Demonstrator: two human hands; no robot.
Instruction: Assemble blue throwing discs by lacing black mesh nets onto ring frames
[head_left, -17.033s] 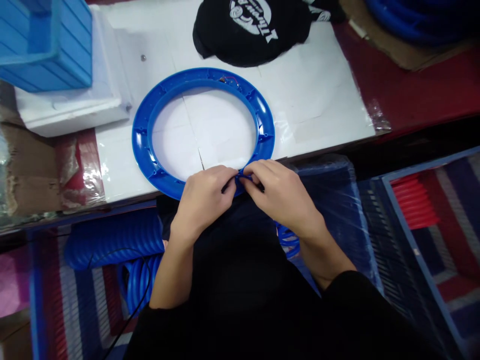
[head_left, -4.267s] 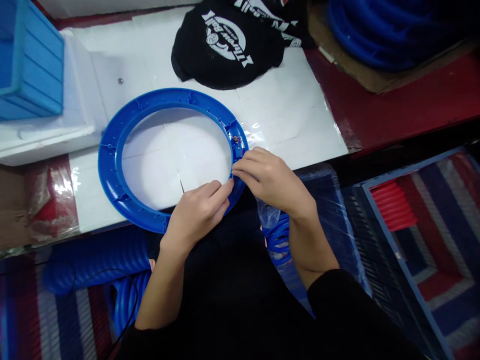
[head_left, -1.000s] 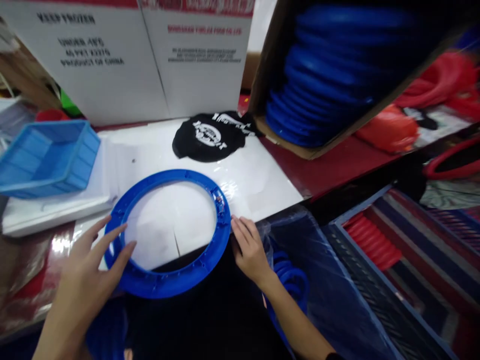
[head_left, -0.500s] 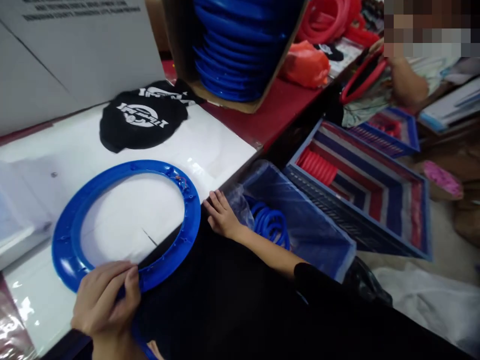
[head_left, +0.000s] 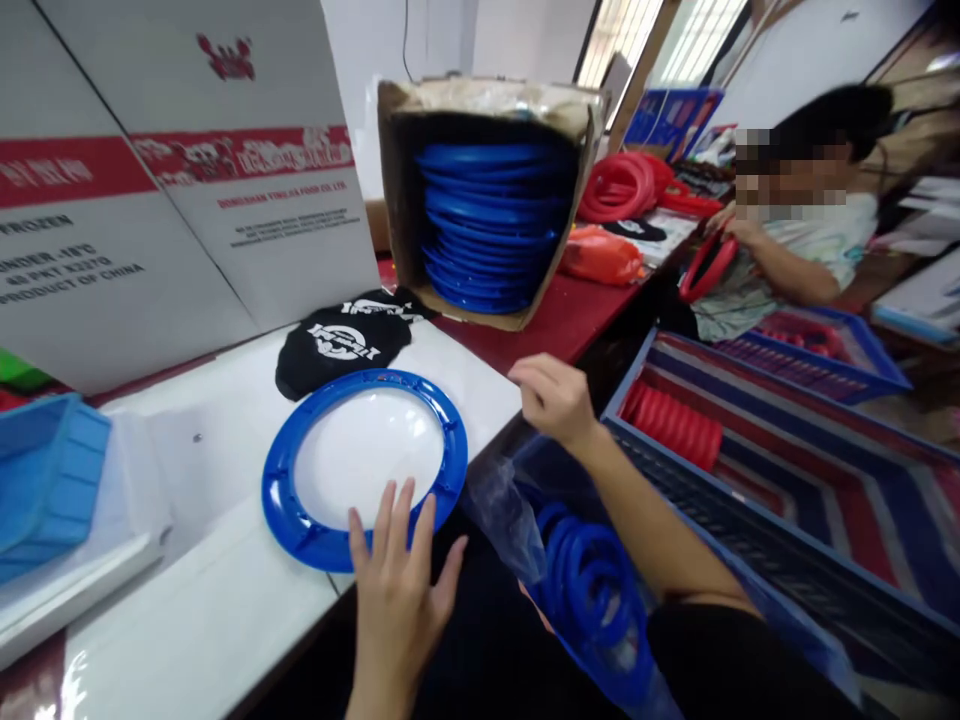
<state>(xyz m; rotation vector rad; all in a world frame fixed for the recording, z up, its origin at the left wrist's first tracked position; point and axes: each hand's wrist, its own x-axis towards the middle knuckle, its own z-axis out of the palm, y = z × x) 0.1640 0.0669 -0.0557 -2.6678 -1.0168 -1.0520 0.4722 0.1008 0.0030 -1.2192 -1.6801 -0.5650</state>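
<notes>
A blue plastic ring (head_left: 281, 487) lies hollow side up on the white table sheet, with ribs inside its channel. My left hand (head_left: 401, 575) is open, fingers spread over the ring's near edge. Whether the fingertips press on it I cannot tell. My right hand (head_left: 556, 400) is raised beyond the table's right edge, apart from the ring. Its fingers are curled together and nothing shows in them. Black fabric pieces with white print (head_left: 341, 345) lie just behind the ring.
A carton (head_left: 390, 200) holding stacked blue rings (head_left: 491, 230) stands behind. Lined crates (head_left: 810, 440) sit to the right, one with red coils (head_left: 671, 425). Blue coils (head_left: 592, 570) lie in plastic below my right arm. A light-blue bin (head_left: 52, 470) is at left. A co-worker (head_left: 802, 235) holds a red ring.
My view has swung up and right. Both hands have left the ring's channel where they worked together. The ring now lies further in on the table; my right hand has risen and curled, my left has spread.
</notes>
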